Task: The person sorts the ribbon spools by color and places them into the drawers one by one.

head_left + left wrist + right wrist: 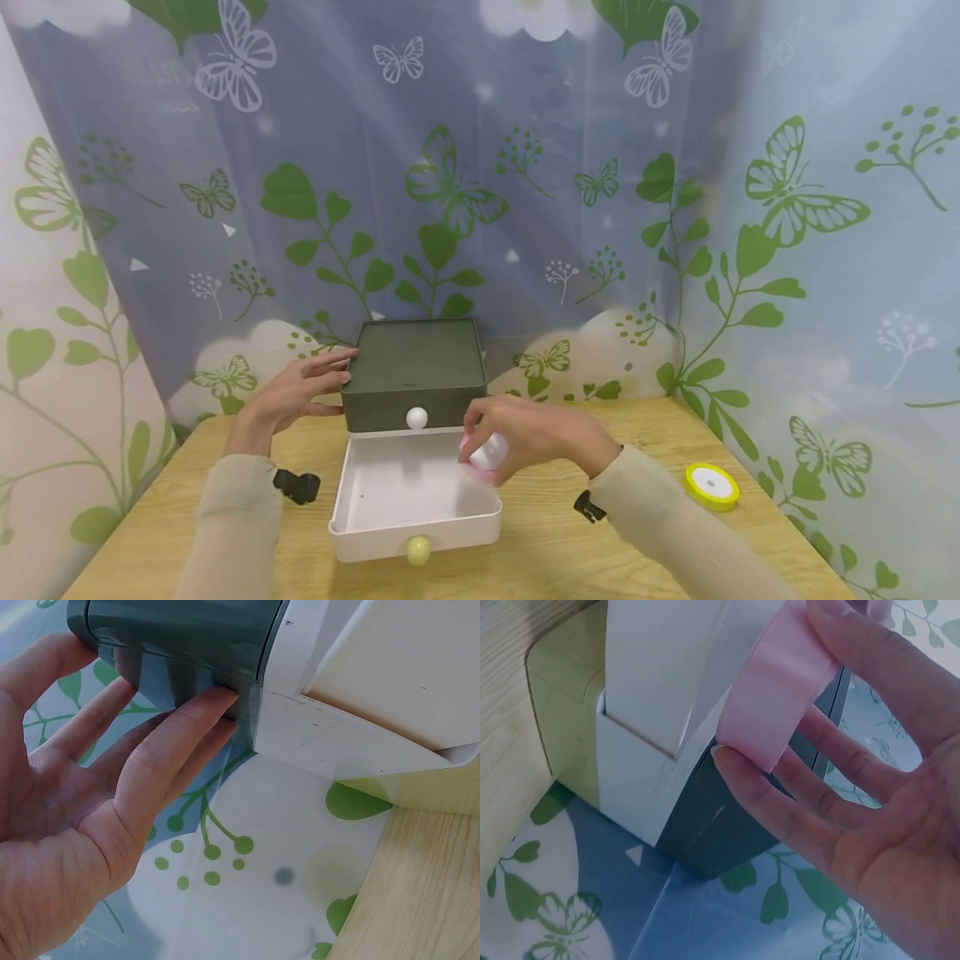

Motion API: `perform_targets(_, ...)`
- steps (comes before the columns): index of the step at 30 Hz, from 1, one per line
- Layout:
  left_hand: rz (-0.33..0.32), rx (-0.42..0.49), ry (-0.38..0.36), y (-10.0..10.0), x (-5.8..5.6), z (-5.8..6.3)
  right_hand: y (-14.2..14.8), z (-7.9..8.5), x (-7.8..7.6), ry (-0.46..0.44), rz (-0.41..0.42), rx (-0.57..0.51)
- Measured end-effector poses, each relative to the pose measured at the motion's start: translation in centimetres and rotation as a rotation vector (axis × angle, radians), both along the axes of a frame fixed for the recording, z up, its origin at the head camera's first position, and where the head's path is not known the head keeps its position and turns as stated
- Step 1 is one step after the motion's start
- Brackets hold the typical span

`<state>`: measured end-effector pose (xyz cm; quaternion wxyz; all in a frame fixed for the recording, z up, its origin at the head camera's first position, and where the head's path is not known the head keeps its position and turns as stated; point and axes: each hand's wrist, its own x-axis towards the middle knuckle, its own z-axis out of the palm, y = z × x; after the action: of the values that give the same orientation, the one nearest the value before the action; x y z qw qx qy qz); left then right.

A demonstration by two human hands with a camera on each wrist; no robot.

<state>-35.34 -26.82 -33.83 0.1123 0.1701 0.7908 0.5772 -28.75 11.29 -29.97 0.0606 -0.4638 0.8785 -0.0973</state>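
Note:
My right hand (536, 429) pinches a roll of pink ribbon (776, 686) between thumb and fingers. It is over the right side of a pulled-out white drawer (416, 533), which has a pale yellow knob (418, 550). Above that drawer sits the dark green upper part of the drawer box (420, 354), its front closed and fitted with a white knob (417, 417). At the box's left side, the fingertips of my left hand (288, 400) touch the green wall. In the left wrist view, that hand's fingers are spread along the green wall and hold nothing.
On the right of the wooden table (585, 533) lies a roll of yellow ribbon (712, 487) with a white centre. A curtain (465, 108) printed with leaves and butterflies stands behind the box and along both sides.

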Motion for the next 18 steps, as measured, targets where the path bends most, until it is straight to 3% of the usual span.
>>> perform_targets(18,0.000,0.002,0.002,0.0,-0.1,-0.1,-4.9,0.0,0.1,0.021,0.080,0.092)
